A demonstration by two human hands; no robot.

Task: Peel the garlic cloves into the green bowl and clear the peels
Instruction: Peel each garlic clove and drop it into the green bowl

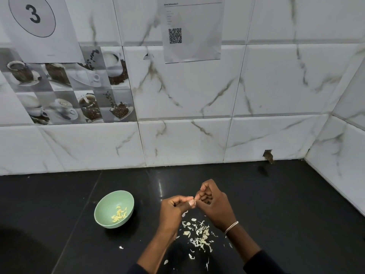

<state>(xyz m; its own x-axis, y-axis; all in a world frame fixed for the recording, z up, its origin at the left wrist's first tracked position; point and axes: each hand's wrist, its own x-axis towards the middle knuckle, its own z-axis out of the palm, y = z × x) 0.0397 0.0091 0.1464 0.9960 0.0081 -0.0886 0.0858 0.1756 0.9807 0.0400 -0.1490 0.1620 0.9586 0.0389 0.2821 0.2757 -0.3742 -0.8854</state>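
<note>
Between the two sets of fingertips, just above the dark counter (276, 194), a garlic clove (192, 203) is held. The left hand (173, 210) has its fingers curled and pinches the clove between thumb and forefinger. The right hand (213, 204), also curled, nips the clove from the other side, most likely at a bit of skin. The clove is too small and too covered to tell which way its long axis runs.

Straight below the grip, toward the person and between the two wrists, lies the loose heap of peels (199, 234). A few stray flakes lie farther out, on the left hand's side.

The green bowl (102, 206) stands to the left of the grip, about level with it and apart from the left hand's knuckles. Several peeled cloves (118, 214) already lie in its bottom. The left hand is the nearer one, so once the skin is off, a short carry leftward by that hand looks the natural drop. The peels under the grip are not yet cleared.
</note>
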